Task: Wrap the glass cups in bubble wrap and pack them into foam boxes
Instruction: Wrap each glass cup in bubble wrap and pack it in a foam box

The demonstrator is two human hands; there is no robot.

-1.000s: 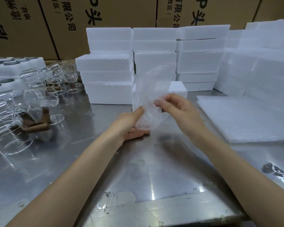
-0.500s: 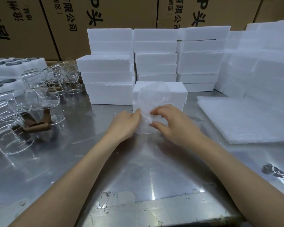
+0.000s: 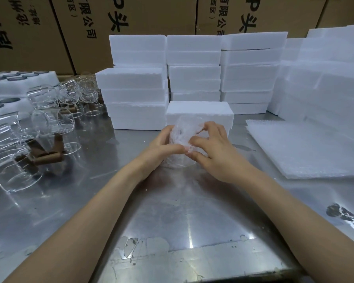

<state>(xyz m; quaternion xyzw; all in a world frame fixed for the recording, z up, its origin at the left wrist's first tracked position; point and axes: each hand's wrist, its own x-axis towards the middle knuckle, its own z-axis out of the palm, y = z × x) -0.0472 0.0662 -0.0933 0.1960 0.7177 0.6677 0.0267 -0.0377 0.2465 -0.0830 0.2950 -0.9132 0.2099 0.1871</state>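
wrapped glass cup (image 3: 184,137) at frame centre, on steel table (image 3: 172,211), just before a lone foam box (image 3: 199,111) | left hand (image 3: 161,146) grasps its left side | right hand (image 3: 211,148) pinches bubble wrap on its right | bare glass cups (image 3: 49,123) at left | foam box stacks (image 3: 192,64) upper centre | bubble wrap sheets (image 3: 307,148) at right

Cup (image 3: 180,160) mostly hidden under bubble wrap (image 3: 184,131) and both hands' fingers (image 3: 198,140); only its base rim shows. Cardboard cartons (image 3: 151,15) cut off at top, print partly unreadable.
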